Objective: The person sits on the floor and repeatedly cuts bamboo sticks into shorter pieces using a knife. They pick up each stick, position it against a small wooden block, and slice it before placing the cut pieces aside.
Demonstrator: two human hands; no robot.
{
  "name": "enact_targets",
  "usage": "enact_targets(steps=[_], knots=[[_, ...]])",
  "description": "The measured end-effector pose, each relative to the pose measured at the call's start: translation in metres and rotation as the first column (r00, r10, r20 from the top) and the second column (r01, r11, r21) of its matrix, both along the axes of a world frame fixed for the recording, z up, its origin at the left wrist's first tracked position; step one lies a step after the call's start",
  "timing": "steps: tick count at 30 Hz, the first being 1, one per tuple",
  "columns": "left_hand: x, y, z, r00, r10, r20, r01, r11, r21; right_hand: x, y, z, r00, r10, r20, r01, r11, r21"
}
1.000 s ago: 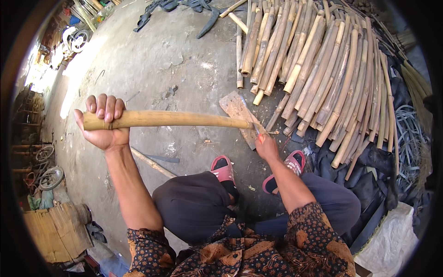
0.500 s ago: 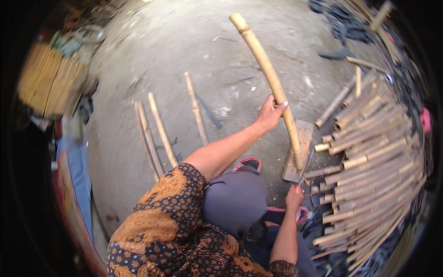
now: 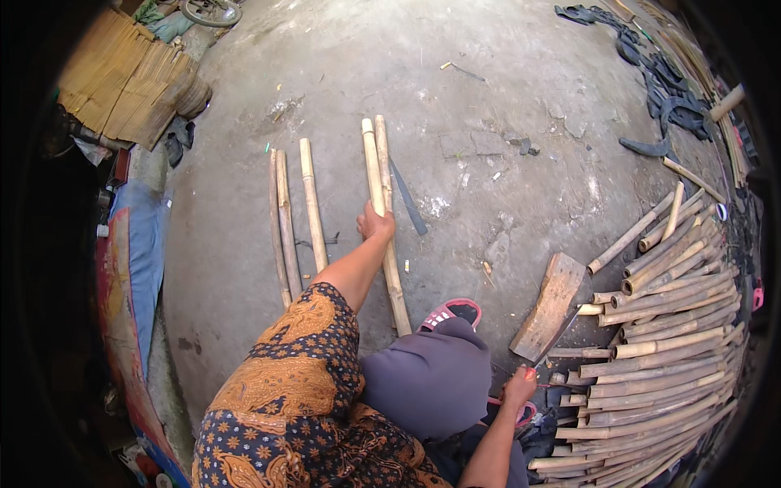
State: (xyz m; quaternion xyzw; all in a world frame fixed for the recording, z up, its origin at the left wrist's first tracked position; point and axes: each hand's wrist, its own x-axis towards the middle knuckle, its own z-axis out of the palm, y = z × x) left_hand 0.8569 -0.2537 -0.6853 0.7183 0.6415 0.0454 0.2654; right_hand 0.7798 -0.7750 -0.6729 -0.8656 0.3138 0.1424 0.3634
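Note:
My left hand (image 3: 376,224) is wrapped round a pale bamboo pole (image 3: 372,167), which lies lengthwise on the concrete at my left front. Right beside its upper part lies another bamboo pole (image 3: 383,150). Down at the lower right, my right hand (image 3: 519,385) grips a knife (image 3: 561,332), with the dark blade pointing up and to the right. That blade crosses beside a worn wooden block (image 3: 551,305) on the floor. My fingers cover most of the knife's handle.
A broad pile of cut bamboo poles (image 3: 663,366) spreads along the right. Several poles (image 3: 312,203) lie to the left. A dark flat strip (image 3: 409,199) is on the floor ahead. Stacked split bamboo (image 3: 122,69) stands far left; black rubber scraps (image 3: 683,114) lie far right.
My left hand has swung the bamboo pole from above the wooden block over to the left and down beside another pole. My right hand still holds the knife near the block.

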Motion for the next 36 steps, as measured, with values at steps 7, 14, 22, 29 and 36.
enact_targets(steps=[7,14,22,29,36], knots=[[-0.010,-0.002,-0.005,0.988,-0.072,-0.136,0.048,0.984,-0.169,0.006,0.014,0.022,0.999,0.019,0.025,-0.019,1.000,-0.011],[-0.106,0.052,-0.002,0.974,0.086,-0.211,-0.109,0.989,-0.100,0.005,0.018,0.033,0.999,-0.045,-0.013,0.046,0.992,0.115],[-0.160,0.096,-0.006,0.889,0.076,-0.452,0.016,0.981,0.196,0.008,0.024,0.043,0.997,-0.049,-0.059,0.056,0.990,0.129],[-0.212,0.146,-0.042,0.838,-0.245,-0.488,0.332,0.938,0.099,0.002,0.004,0.027,0.965,0.210,0.155,-0.188,0.972,-0.144],[-0.119,0.114,0.012,0.619,-0.413,-0.668,0.616,0.783,0.086,0.009,0.025,0.051,0.995,-0.087,-0.039,0.088,0.996,0.007]])
